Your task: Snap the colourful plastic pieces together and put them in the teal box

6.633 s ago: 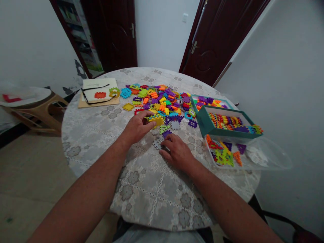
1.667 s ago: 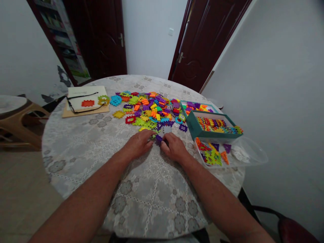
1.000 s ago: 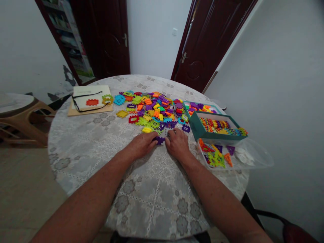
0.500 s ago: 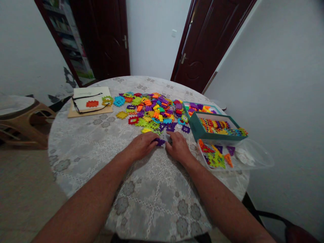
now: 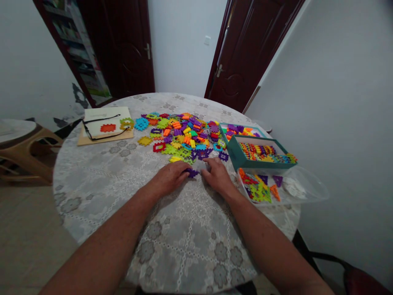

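- At the bottom of the frame, the patterned tablecloth [image 5: 190, 237] spread between the forearms, which leaned in low from both corners; resting them there probably steadied the fine handling.
- Just left of centre, the left hand [image 5: 172, 177] had its thumb and fingers closed on a purple toothed piece [image 5: 192, 173]. The piece poked out to the right, I suppose to leave its notched edge free.
- Just right of centre, the right hand [image 5: 217, 175] had thumb and forefinger parted a little, beside a greyish patch I couldn't make out. Whether it had hold of anything, I couldn't tell.
- At right, the clear tray [image 5: 311, 186] held loose green, orange and purple pieces and a white bundle [image 5: 294, 187]; its low walls seemed handy for keeping odd shapes together.
- Behind it, the green box [image 5: 233, 153] held rows of small pieces, packed upright, perhaps to save room.
- Across the middle, the colourful heap [image 5: 184, 131] lay just beyond the fingertips, loosely spread, likely so that single pieces could be spotted and reached.
- At left, well apart from the hands, the pale board [image 5: 106, 111] carried black glasses [image 5: 92, 138] and an orange piece [image 5: 108, 128], seemingly set aside from the clutter.
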The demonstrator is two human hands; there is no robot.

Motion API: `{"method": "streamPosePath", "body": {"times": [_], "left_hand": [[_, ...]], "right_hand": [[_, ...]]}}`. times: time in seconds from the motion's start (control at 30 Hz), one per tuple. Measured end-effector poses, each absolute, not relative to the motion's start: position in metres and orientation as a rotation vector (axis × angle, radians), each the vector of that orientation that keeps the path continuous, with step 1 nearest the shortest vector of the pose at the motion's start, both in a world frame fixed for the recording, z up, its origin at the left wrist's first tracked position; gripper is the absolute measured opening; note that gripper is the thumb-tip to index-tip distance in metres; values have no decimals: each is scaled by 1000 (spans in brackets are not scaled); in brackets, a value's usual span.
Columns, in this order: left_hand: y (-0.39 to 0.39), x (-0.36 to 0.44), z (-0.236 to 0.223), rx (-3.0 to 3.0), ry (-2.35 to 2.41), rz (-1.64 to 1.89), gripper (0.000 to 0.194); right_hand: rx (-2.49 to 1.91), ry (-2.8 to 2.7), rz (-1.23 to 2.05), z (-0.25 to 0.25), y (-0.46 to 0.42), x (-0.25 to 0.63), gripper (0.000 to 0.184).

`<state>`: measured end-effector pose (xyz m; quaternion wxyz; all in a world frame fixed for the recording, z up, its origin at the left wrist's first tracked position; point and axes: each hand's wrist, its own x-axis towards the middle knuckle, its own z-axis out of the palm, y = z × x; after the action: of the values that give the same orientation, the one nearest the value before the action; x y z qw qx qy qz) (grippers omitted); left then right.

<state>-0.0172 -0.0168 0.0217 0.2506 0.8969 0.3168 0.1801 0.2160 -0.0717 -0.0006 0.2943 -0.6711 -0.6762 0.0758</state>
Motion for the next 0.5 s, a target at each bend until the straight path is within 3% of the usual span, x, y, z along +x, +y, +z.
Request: {"method": "streamPosePath", "body": {"times": [0.17,0.5], "left_hand": [[-15,-17,20,2418,922,519,26],[-15,-19,22,2374,912,477,25]], "right_hand": [[-1467,-1693,369,-4,-75,210,24],[-1224,-1802,602,0,-83,198,28]]}}
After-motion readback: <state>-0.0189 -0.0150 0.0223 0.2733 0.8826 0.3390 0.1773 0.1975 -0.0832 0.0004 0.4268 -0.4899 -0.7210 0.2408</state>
